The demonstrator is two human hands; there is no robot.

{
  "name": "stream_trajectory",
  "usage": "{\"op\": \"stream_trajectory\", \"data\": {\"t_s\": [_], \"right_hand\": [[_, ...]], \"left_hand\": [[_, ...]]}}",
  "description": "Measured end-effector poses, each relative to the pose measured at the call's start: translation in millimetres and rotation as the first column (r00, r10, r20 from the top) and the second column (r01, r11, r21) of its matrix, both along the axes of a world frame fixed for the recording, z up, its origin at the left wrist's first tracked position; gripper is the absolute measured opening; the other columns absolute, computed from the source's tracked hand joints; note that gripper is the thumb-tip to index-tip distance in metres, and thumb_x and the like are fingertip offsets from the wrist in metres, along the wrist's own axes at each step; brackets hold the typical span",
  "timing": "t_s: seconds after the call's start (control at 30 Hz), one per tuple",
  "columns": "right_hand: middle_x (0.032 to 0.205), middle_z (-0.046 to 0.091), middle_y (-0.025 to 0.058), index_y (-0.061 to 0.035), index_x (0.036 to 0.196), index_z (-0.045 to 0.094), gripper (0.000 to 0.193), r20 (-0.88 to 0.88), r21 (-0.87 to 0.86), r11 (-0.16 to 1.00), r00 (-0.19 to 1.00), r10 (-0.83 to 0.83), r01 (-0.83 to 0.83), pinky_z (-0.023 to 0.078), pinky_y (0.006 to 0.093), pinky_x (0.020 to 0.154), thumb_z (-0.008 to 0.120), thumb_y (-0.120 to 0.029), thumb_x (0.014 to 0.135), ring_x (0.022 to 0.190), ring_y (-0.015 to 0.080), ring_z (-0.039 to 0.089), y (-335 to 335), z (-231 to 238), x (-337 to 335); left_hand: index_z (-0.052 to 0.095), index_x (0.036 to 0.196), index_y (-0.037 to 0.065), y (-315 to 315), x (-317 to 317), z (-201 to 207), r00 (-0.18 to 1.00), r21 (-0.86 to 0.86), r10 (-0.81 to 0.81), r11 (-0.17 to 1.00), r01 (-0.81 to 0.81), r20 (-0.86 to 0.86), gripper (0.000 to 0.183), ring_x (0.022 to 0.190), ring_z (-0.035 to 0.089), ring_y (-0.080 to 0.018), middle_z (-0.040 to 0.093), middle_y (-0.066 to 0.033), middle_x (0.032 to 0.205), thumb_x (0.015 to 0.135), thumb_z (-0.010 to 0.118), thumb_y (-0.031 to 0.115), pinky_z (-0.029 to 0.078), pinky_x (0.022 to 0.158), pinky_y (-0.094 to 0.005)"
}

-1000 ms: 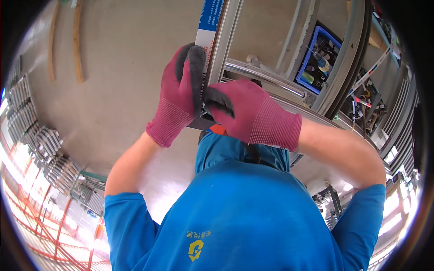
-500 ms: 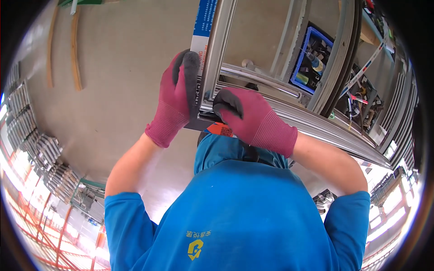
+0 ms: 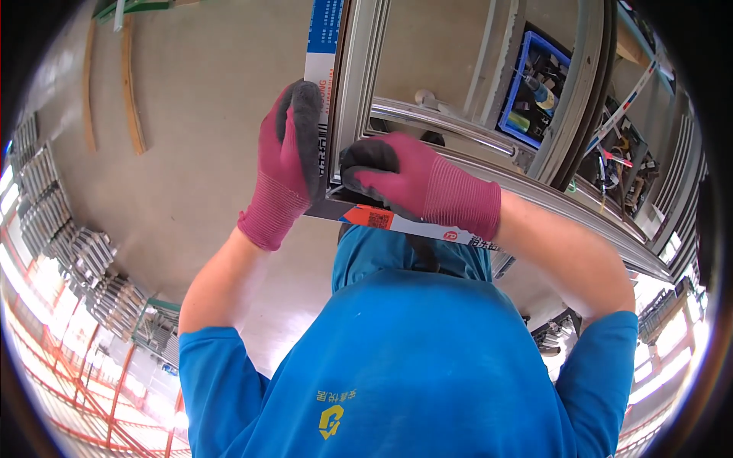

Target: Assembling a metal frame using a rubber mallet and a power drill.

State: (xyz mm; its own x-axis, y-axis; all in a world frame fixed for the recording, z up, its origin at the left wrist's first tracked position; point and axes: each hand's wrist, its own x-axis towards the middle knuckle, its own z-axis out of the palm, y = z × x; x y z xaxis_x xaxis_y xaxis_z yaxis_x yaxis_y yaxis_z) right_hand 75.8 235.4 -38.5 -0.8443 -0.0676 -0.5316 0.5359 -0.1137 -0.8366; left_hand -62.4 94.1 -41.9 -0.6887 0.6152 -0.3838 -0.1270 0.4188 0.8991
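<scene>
A silvery aluminium frame (image 3: 356, 84) reaches toward me, its near left corner in front of my body. Printed protective film (image 3: 322, 69) covers its outer left side, and more film with an orange patch (image 3: 368, 217) runs along the near side. My left hand (image 3: 289, 149), in a maroon glove with dark fingers, grips the outer left side by the corner. Curled closed at the inside of that corner is my right hand (image 3: 397, 174), gloved alike. Its fingertips face the metal, and whatever they may hold is hidden.
A blue crate (image 3: 507, 126) of tools and bottles lies beyond the frame's bars at the right. Long metal profiles (image 3: 672, 179) are stacked at the far right, more bundles (image 3: 69, 244) at the left. Two wooden strips (image 3: 130, 84) lie on the floor at the far left.
The frame's corner and my left hand have shifted slightly left in view. My right hand has moved left and turned at the corner, uncovering more of the near side's printed film.
</scene>
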Motion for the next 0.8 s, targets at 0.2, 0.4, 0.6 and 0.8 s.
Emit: {"op": "stream_trajectory", "data": {"t_s": [0.2,0.4,0.6,0.8], "right_hand": [[0.099,0.074,0.0218,-0.0001,0.118,0.072,0.027,0.092,0.065,0.998,0.996,0.015,-0.021,0.057,0.0419,0.087,0.066,-0.015,0.097,0.096,0.0333,0.073,-9,17,0],[0.095,0.073,0.0198,-0.0036,0.113,0.070,0.026,-0.165,0.603,0.797,0.972,0.169,-0.036,0.058,0.0474,0.079,0.072,-0.018,0.091,0.093,0.0405,0.071,-19,43,-11],[0.086,0.070,0.0177,-0.0067,0.105,0.068,0.019,-0.042,0.715,0.651,0.914,0.404,-0.255,0.058,0.0472,0.074,0.072,-0.020,0.092,0.087,0.0370,0.071,-23,50,-11],[0.100,0.072,0.0201,-0.0038,0.108,0.073,0.020,0.009,0.336,0.937,0.995,0.098,-0.095,0.058,0.0468,0.089,0.066,-0.020,0.099,0.100,0.0358,0.072,-11,25,1]], "left_hand": [[0.063,0.118,-0.005,-4,-3,-11,0.996,-0.019,0.027,0.999,-0.026,0.080,0.043,0.091,0.060,-0.0182,0.067,-0.0110,0.097,0.115,0.048,0.035,0.052,0.086,-0.0343],[0.062,0.124,-0.006,-6,-2,-7,0.750,-0.011,-0.231,0.958,0.286,-0.619,0.043,0.094,0.065,-0.0254,0.069,-0.0159,0.105,0.112,0.053,0.034,0.052,0.090,-0.0361],[0.062,0.120,-0.006,1,1,-2,0.990,0.022,-0.052,0.998,0.056,-0.133,0.043,0.091,0.064,-0.0270,0.068,-0.0173,0.102,0.114,0.047,0.033,0.052,0.088,-0.0358],[0.064,0.116,-0.005,-1,1,6,0.909,0.050,-0.152,0.981,0.185,-0.389,0.043,0.089,0.060,-0.0193,0.067,-0.0130,0.095,0.115,0.046,0.034,0.051,0.084,-0.0341]]}}
